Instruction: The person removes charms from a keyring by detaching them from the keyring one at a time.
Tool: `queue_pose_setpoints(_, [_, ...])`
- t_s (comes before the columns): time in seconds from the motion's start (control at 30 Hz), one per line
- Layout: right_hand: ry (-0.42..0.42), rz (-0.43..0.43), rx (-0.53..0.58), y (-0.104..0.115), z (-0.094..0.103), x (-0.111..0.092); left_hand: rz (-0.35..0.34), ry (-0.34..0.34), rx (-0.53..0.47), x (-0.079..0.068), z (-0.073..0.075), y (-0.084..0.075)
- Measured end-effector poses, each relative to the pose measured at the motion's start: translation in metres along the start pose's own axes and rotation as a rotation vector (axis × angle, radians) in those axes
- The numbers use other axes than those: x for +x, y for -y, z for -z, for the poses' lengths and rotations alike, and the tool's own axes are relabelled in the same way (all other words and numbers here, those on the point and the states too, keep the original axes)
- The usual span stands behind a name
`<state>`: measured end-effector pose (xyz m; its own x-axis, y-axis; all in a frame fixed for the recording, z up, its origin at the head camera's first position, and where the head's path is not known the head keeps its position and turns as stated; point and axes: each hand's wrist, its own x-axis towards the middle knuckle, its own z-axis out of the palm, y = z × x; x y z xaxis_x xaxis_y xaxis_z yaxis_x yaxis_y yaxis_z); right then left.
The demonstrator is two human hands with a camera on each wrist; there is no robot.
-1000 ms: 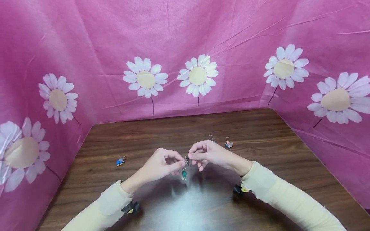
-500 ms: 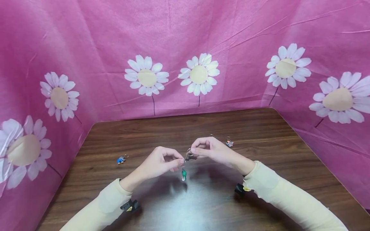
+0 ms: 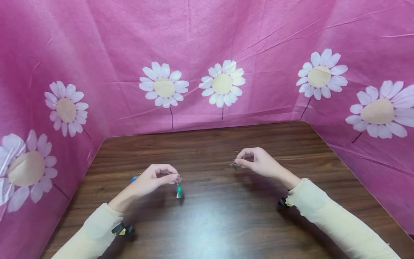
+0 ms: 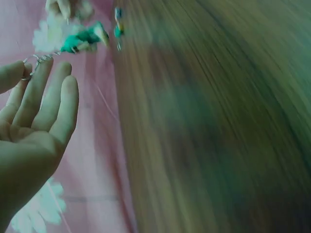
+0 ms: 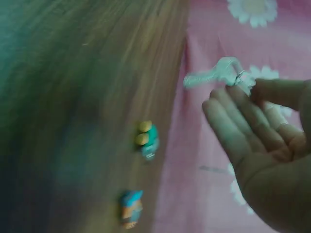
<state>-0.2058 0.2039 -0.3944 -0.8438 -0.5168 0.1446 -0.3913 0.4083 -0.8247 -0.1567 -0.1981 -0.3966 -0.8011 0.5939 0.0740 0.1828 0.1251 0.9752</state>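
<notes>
In the head view my left hand (image 3: 155, 180) pinches the metal ring of a green figure keychain (image 3: 179, 191) between thumb and index finger. The figure dangles above the table; the left wrist view shows its short chain, the hand's other fingers extended. Over to the right, my right hand (image 3: 258, 163) holds a silver key (image 5: 209, 75) by its small ring, pinched with thumb and finger. The key hangs above the table, and the hands are well apart. Partly behind my left hand lies a blue keychain (image 3: 134, 178).
In the right wrist view a green-and-yellow figure keychain (image 5: 148, 138) and an orange-and-blue one (image 5: 131, 208) lie on the wooden table (image 3: 207, 144). My right hand mostly hides them in the head view. A pink daisy-print cloth (image 3: 191, 43) surrounds the table's back and sides.
The hands were close together at the centre and have parted. The left moved left with the green keychain; the right moved right and slightly back, carrying the key away from it.
</notes>
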Motion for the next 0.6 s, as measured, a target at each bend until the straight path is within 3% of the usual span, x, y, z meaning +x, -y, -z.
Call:
queue_pose_setpoints(0.1, [0.086, -0.119, 0.309, -0.014, 0.005, -0.002, 0.082, -0.027, -0.110, -0.007, 0.014, 0.010])
queue_pose_setpoints(0.2, [0.131, -0.212, 0.433, -0.027, 0.011, -0.005, 0.164, -0.072, -0.135, -0.008, 0.025, 0.020])
queue_pose_setpoints(0.43, [0.131, -0.356, 0.353, -0.048, 0.014, -0.012, 0.280, -0.198, -0.161, -0.008, 0.046, 0.043])
queue_pose_setpoints(0.6, [0.128, -0.342, 0.217, -0.056, 0.015, -0.014, 0.345, -0.294, -0.142, -0.006, 0.056, 0.051])
